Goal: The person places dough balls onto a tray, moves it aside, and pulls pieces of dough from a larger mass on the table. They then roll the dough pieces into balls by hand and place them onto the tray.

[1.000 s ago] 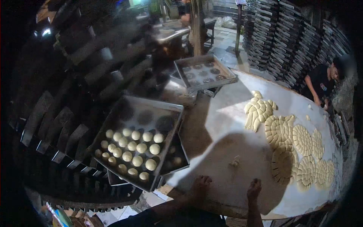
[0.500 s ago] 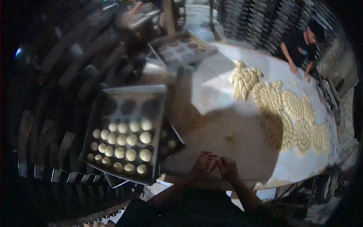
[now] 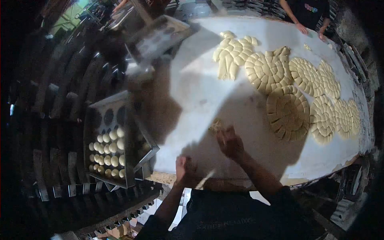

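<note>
My right hand (image 3: 231,144) reaches forward over the table, its fingers stretched out and apart, with the tips just beside a small scrap of dough (image 3: 216,126). Close to the near edge of the table, my left hand (image 3: 185,170) has its fingers curled in; shadow hides what is in them, if anything. To the right of my right hand lies a round of cut dough pieces (image 3: 288,114), partly in my shadow. More dough rounds (image 3: 266,72) spread beyond it.
At the left, a dark tray (image 3: 127,152) holds several rows of dough balls (image 3: 107,149). Another tray (image 3: 160,40) rests at the far left of the white table (image 3: 196,92). Across the table stands a person (image 3: 306,14) with both hands by the edge.
My hands were together near the table's front edge and have moved apart. The right one has gone forward to the dough scrap, the left one leftward. My view has turned rightward.
</note>
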Motion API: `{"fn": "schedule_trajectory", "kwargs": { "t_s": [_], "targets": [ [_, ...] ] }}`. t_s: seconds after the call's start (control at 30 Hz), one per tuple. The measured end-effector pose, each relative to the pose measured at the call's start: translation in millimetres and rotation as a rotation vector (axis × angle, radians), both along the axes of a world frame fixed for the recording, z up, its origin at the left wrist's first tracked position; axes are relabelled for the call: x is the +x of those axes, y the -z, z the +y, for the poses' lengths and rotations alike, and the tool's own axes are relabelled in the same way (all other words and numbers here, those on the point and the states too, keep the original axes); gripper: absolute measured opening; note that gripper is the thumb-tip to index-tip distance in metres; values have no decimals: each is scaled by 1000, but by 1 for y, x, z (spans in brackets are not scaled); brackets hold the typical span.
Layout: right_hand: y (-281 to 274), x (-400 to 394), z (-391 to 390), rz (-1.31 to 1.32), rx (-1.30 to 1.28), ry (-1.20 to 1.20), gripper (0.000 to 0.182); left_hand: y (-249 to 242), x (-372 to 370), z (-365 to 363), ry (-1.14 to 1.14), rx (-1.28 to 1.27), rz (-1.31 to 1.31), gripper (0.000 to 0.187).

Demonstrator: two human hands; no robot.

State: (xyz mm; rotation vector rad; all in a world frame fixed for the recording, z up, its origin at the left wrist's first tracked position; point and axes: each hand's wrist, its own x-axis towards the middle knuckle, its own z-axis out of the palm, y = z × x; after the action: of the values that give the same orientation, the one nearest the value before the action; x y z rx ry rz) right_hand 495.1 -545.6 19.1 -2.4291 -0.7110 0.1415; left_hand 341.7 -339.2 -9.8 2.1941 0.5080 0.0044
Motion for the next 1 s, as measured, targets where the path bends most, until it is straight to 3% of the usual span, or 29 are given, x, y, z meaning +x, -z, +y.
{"fn": "schedule_trajectory", "kwargs": {
  "t_s": [0.03,0.07,0.1,0.17,0.23,0.3,0.33,0.4,0.47,0.5,0.53,0.6,0.63,0.67,0.73,0.8,0.83,0.87,0.9,0.93,1.0],
  "targets": [
    [15,-25,-21,-194,153,28,24,24,-16,12,71,79,65,31],
    [39,-50,-49,-239,94,-115,22,37,-25,28,177,170,180,30],
    [59,-59,-74,-283,34,-256,20,25,-22,36,480,458,531,30],
    [51,-42,-110,-205,-117,-199,23,30,-9,63,164,-18,-88,32],
    [45,-18,-111,-115,-269,-149,25,40,44,72,108,231,-330,29],
    [44,14,-83,-243,-142,21,25,24,94,41,140,443,-352,25],
    [48,7,-66,-235,-145,14,25,7,104,18,103,352,-296,24],
    [53,-6,-37,-318,-127,80,27,1,93,-6,101,258,-164,27],
    [41,-29,-54,-270,-86,-84,30,6,52,-25,328,514,-300,26],
    [39,-39,-65,-213,-46,-236,33,8,39,-16,304,516,-312,26],
    [59,-41,-85,-327,-140,-223,33,9,21,6,379,498,-357,24],
    [70,-24,-115,-226,-237,-102,31,12,8,36,428,479,-385,23],
    [54,-5,-115,-16,-246,6,28,11,21,54,371,551,-206,19],
    [49,12,-104,-131,-244,88,28,9,34,73,310,619,-21,16],
    [54,28,-79,-250,-229,123,28,16,72,69,136,90,-201,17],
    [70,36,-48,-202,21,365,27,13,82,37,164,204,-328,18],
    [84,29,-41,-302,-23,338,25,4,72,30,190,-260,-254,20],
    [97,14,-42,-409,-61,319,23,-6,62,22,94,-846,-182,23],
    [100,-2,-44,-586,-110,217,21,-15,52,15,-75,-1248,-77,27],
    [99,-21,-49,-761,-157,124,20,-10,34,21,-95,-1244,-109,27],
    [69,-44,-72,-356,-87,-39,27,21,-25,-5,523,-46,-61,34]
  ]
}}
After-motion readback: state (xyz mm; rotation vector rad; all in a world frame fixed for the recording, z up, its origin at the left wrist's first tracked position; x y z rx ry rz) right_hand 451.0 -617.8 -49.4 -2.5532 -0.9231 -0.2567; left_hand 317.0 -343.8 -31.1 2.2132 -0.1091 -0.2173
